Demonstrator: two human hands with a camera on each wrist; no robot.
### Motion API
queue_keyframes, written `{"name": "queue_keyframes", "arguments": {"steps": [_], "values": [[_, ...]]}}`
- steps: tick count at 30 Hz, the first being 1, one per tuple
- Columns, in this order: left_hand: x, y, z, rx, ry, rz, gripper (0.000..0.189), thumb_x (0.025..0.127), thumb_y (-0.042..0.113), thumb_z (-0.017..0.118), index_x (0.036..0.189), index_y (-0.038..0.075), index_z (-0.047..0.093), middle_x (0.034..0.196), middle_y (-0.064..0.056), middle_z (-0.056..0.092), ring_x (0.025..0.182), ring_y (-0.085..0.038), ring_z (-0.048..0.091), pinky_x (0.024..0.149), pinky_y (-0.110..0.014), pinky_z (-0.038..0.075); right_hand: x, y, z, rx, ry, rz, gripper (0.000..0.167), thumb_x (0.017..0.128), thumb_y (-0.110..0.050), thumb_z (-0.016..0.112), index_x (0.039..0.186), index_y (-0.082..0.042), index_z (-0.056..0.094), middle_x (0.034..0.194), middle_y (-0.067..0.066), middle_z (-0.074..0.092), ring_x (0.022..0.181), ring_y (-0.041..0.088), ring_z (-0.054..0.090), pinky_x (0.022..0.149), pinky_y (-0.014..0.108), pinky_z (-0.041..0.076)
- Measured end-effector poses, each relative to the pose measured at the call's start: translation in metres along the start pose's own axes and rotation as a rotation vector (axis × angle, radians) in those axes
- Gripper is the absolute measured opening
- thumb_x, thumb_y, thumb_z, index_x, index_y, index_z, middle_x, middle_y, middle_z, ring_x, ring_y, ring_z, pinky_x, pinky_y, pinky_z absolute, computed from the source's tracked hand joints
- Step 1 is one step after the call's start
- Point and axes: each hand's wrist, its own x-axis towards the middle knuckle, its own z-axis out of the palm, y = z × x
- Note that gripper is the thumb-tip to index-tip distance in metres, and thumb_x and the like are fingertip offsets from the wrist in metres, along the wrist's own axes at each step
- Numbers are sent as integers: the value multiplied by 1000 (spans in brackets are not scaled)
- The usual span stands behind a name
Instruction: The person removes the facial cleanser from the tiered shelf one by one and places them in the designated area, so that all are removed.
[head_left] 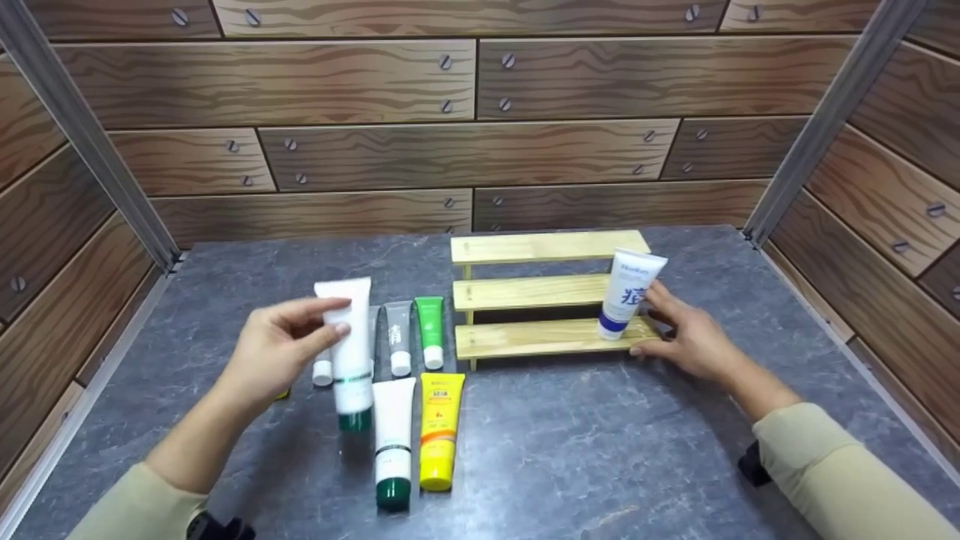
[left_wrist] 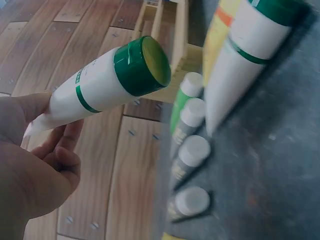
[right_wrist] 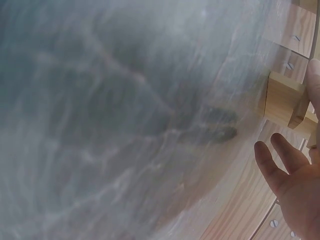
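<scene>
My left hand (head_left: 281,341) pinches a white tube (head_left: 352,352) with a dark green cap near its flat end, cap down; in the left wrist view the green cap (left_wrist: 142,66) points away from the palm. On the lowest step of a wooden tiered rack (head_left: 525,339) stands a white tube with a blue band (head_left: 626,292), cap down. My right hand (head_left: 694,337) is at the rack's right end, its fingertips right at that tube's edge and the thumb by the bottom step. In the right wrist view two fingers (right_wrist: 270,167) extend fairly straight beside the wood.
Left of the rack lie a green tube (head_left: 430,330) and grey tubes (head_left: 397,337) with white caps. Nearer me lie another white tube with a green cap (head_left: 394,435) and a yellow tube (head_left: 441,427). Wood-patterned walls (head_left: 375,82) enclose the grey marbled table (head_left: 585,465).
</scene>
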Motion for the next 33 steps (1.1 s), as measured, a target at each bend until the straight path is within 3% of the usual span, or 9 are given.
{"name": "queue_keyframes", "arguments": {"steps": [9,18,24,33], "values": [[-23,-29,-7,17,-61,-193,38,93,6,80,131,4,74,88,-9,63,80,-17,56,66,-25,51,0,1,-1,8,4,4,109,82,-39,92,168,-17,29,174,14,18,144,52,43,120,73,21],[-37,-52,-1,27,-64,-361,37,93,9,80,130,6,76,120,-11,72,101,-21,60,82,-30,57,0,1,1,10,-3,10,111,82,-40,91,169,-20,25,174,14,17,148,53,35,120,72,20],[-42,-64,6,17,-57,-430,36,93,9,80,129,7,76,134,-14,70,114,-27,60,87,-31,56,-1,0,1,21,13,-20,109,81,-35,93,167,-12,31,173,17,20,139,50,50,121,69,23],[-47,-76,13,30,-31,-476,33,93,7,79,126,5,77,127,-13,72,96,-21,63,77,-31,57,0,1,0,-5,15,-23,107,82,-36,92,166,-10,33,172,17,21,140,51,49,120,70,23]]}}
